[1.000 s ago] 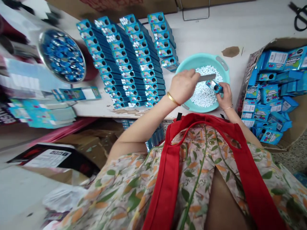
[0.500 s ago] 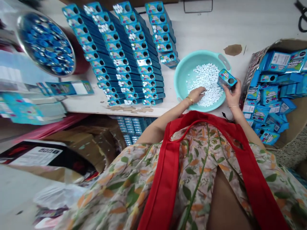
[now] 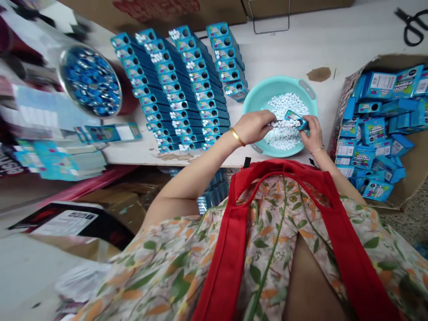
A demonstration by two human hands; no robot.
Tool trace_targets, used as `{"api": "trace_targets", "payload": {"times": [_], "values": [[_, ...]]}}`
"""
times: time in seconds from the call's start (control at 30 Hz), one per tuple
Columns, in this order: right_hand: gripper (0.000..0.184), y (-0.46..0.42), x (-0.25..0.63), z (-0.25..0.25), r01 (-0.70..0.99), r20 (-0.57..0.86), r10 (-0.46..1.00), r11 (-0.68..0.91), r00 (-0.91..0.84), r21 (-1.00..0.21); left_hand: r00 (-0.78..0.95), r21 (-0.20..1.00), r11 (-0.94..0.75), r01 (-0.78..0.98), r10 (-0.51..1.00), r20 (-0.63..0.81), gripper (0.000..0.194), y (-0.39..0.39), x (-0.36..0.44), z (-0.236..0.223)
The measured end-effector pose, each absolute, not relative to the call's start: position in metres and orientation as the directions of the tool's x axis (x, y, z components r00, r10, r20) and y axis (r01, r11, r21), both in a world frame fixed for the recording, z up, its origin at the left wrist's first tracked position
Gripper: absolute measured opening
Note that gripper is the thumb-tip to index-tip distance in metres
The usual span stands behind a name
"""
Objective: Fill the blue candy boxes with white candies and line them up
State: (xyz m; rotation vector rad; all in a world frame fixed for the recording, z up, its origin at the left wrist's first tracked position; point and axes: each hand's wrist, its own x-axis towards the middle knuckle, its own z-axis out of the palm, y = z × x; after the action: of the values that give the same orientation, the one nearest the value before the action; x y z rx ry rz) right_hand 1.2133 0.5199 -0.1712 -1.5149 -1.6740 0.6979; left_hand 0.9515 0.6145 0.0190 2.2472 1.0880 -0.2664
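Observation:
My left hand [image 3: 256,125], with a gold bangle at the wrist, is closed around the end of a narrow metal scoop [image 3: 282,127]. White candies fill the scoop, and its tip reaches the opening of a small blue candy box [image 3: 303,123]. My right hand [image 3: 312,133] grips that box, tilted with its opening toward the scoop. White candies show at the opening. Both hands are over a turquoise bowl [image 3: 256,96], and loose white candies [image 3: 284,139] lie heaped in it below the scoop and box.
Rows of blue candy boxes [image 3: 180,96] stand left of the bowl, some with candies on top. A metal pot [image 3: 117,80] of blue-and-silver pieces is further left. At right is a cardboard carton [image 3: 414,178] of blue boxes. Scissors [image 3: 413,29] lie at the far right.
My left hand has lifted the scoop out of the candies, loaded, and brought it to the box. My right hand has moved the box left over the bowl and tilted it. The view has shifted.

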Motion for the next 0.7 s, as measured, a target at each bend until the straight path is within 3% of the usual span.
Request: {"api": "trace_targets", "payload": {"times": [0.17,0.33,0.47,0.6,0.7], "values": [[0.039,0.517,1.199,-0.175,0.555,0.156,0.986,0.164,-0.062,-0.815,0.572,0.179,-0.563,0.806,0.665,-0.481,0.033,0.596,1.002,0.063],[0.037,0.515,1.200,-0.178,0.555,0.130,0.991,0.122,-0.025,-0.823,0.626,0.148,-0.624,0.767,0.676,-0.389,0.036,0.595,1.002,0.073],[0.045,0.515,1.212,-0.180,0.530,0.129,0.991,0.086,0.044,-0.844,0.506,0.193,-0.467,0.863,0.793,-0.339,0.027,0.619,0.962,0.006],[0.055,0.516,1.222,-0.183,0.434,0.105,0.983,0.030,0.148,-0.900,0.390,0.220,-0.322,0.921,0.777,-0.494,0.033,0.613,0.948,-0.099],[0.061,0.518,1.225,-0.185,0.361,0.073,0.974,-0.009,0.215,-0.932,0.420,0.290,-0.305,0.907,0.693,-0.585,0.039,0.586,0.964,-0.146]]}}
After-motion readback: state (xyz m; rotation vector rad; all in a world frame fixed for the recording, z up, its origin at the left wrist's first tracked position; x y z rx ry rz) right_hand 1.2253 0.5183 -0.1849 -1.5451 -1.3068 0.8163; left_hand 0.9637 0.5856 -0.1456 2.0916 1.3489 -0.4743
